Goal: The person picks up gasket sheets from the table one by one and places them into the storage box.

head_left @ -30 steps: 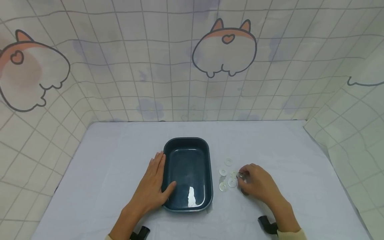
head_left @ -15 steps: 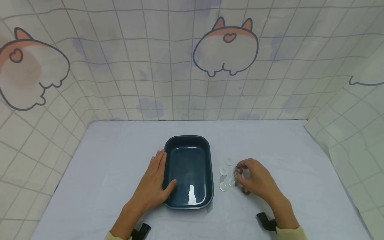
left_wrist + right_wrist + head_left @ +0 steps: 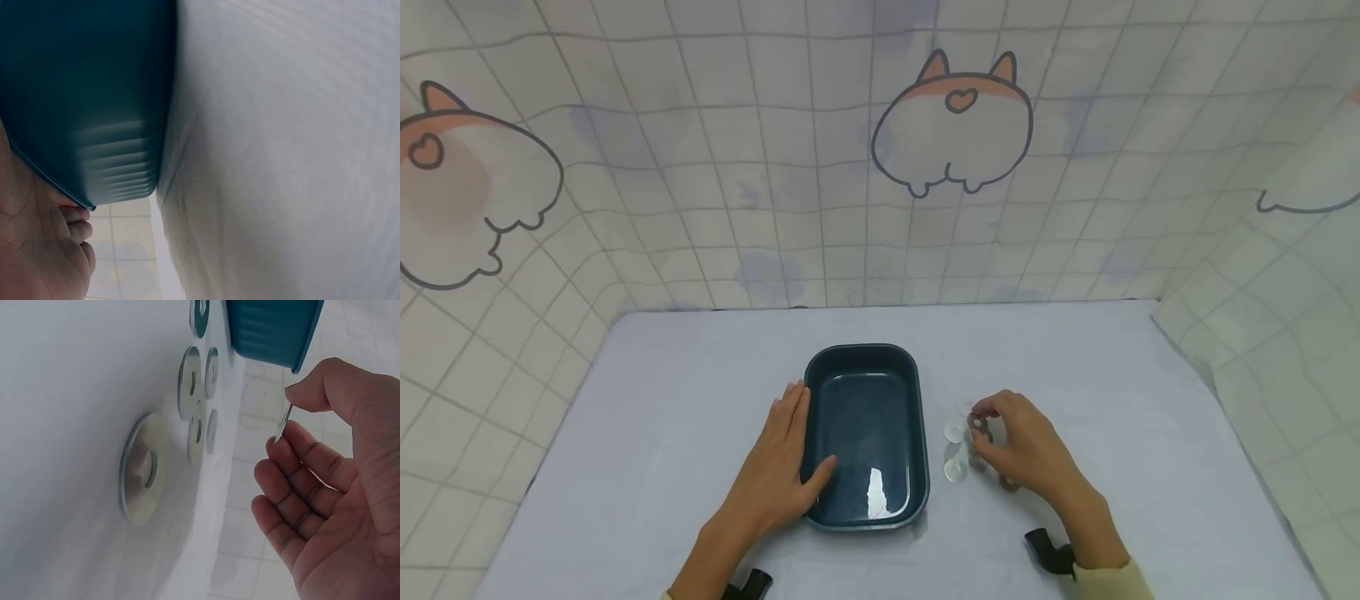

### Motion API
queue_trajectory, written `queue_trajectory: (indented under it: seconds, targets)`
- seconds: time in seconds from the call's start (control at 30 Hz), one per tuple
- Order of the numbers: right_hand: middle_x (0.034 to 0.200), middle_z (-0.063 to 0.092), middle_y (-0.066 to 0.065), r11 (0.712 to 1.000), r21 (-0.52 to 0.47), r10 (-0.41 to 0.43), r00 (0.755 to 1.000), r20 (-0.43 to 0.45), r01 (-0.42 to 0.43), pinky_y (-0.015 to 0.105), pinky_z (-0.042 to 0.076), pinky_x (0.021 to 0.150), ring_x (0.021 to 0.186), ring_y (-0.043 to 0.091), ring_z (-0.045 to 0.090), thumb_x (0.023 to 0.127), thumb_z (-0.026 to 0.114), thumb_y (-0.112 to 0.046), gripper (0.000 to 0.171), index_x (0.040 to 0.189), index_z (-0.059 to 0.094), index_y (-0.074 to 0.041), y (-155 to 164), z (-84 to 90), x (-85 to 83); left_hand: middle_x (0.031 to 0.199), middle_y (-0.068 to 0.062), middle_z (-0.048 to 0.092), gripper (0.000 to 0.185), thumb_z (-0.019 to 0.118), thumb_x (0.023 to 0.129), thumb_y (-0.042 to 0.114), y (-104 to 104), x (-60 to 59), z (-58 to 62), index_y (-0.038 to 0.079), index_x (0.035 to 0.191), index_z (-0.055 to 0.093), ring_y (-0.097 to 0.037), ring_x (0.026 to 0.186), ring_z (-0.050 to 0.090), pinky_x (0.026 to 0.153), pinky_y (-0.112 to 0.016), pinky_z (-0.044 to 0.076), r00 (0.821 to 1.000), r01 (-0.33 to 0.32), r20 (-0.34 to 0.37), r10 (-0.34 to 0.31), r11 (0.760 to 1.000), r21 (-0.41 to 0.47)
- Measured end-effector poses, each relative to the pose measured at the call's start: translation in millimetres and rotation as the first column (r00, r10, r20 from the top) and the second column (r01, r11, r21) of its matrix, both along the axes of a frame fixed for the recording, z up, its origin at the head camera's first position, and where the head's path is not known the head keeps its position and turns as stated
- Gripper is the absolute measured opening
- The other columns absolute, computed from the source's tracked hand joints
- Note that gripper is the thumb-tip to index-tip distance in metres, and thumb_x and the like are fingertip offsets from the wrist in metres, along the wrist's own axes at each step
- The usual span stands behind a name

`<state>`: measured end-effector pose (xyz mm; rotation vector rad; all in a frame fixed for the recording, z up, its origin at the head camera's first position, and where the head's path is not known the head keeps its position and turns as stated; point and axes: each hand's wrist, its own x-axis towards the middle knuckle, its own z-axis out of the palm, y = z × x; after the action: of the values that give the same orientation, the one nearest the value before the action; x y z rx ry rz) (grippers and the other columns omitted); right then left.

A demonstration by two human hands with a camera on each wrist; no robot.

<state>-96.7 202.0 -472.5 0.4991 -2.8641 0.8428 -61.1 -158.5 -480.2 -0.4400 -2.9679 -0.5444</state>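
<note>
While our left hand (image 3: pixel 778 471) lies flat against the left wall of the dark blue tray (image 3: pixel 865 367) at frame centre, thumb over its rim, our right hand (image 3: pixel 1026 450) pinches one washer (image 3: pixel 977 422) between thumb and forefinger, just above the loose washers (image 3: pixel 187 381) lying on the white table (image 3: pixel 1112 392) right of the tray

A pale surface (image 3: pixel 700 400) covered with a light cloth is shown. A dark blue rectangular tray (image 3: pixel 865 358) is set near its middle, and several flat metal washers (image 3: pixel 954 432) are scattered just beside the tray's right side.
</note>
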Motion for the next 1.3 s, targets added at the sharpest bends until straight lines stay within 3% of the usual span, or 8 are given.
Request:
queue_trajectory:
  seconds: [0.63, 1.3]
  targets:
    - [0.11, 0.074, 0.004, 0.998, -0.039, 0.041, 0.999, -0.006, -0.041, 0.045, 0.064, 0.095, 0.106, 0.021, 0.067, 0.087, 0.081, -0.012, 0.03, 0.116, 0.071, -0.009, -26.6, 20.2, -4.0, 0.179, -0.015, 0.013, 0.101, 0.064, 0.097, 0.049, -1.6, -0.3, 1.7, 0.003, 0.17, 0.012, -0.031, 0.168, 0.014, 0.135, -0.055, 0.023, 1.0, 0.012, 0.005, -0.012, 1.0, 0.002]
    - [0.113, 0.072, 0.001, 0.996, -0.04, 0.08, 0.996, 0.049, -0.078, 0.043, 0.063, 0.097, 0.108, 0.022, 0.067, 0.09, 0.078, -0.017, 0.03, 0.119, 0.071, -0.013, -51.8, 30.6, -13.6, 0.18, -0.015, 0.011, 0.1, 0.061, 0.098, 0.05, 0.1, 0.9, 3.7, 0.001, 0.169, 0.012, -0.031, 0.168, 0.015, 0.136, -0.054, 0.021, 1.0, 0.003, 0.031, -0.004, 1.0, 0.014]
